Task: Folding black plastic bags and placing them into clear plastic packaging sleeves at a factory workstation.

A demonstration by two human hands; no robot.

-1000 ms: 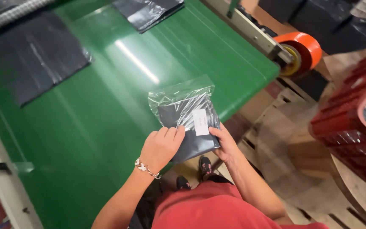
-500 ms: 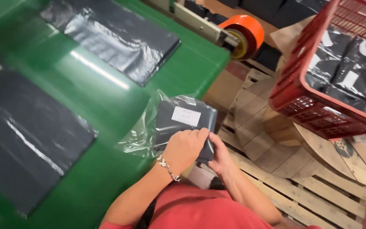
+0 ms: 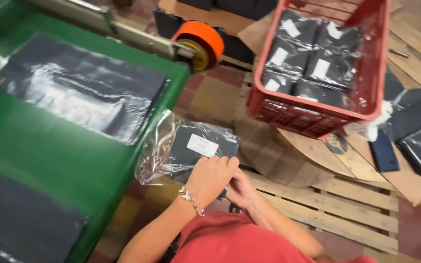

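Note:
Both of my hands hold a dark folded item in a clear plastic bag (image 3: 191, 146) with a white label, just off the right edge of the green conveyor belt (image 3: 49, 160). My left hand (image 3: 211, 178) grips the bag's near edge from above. Beneath it, my right hand (image 3: 242, 189) supports the same edge and is partly hidden. The bag's loose open end hangs toward the belt.
Large dark plastic bags (image 3: 79, 92) lie flat on the belt. A red crate (image 3: 313, 109) holding several bagged dark items stands on a wooden spool top to the right. An orange tape roll (image 3: 201, 41) sits at the belt's end. A wooden pallet (image 3: 332, 204) lies below.
My view has swung right, from the belt toward the red crate. Both hands carried the bagged item off the belt's edge, keeping their grip on it.

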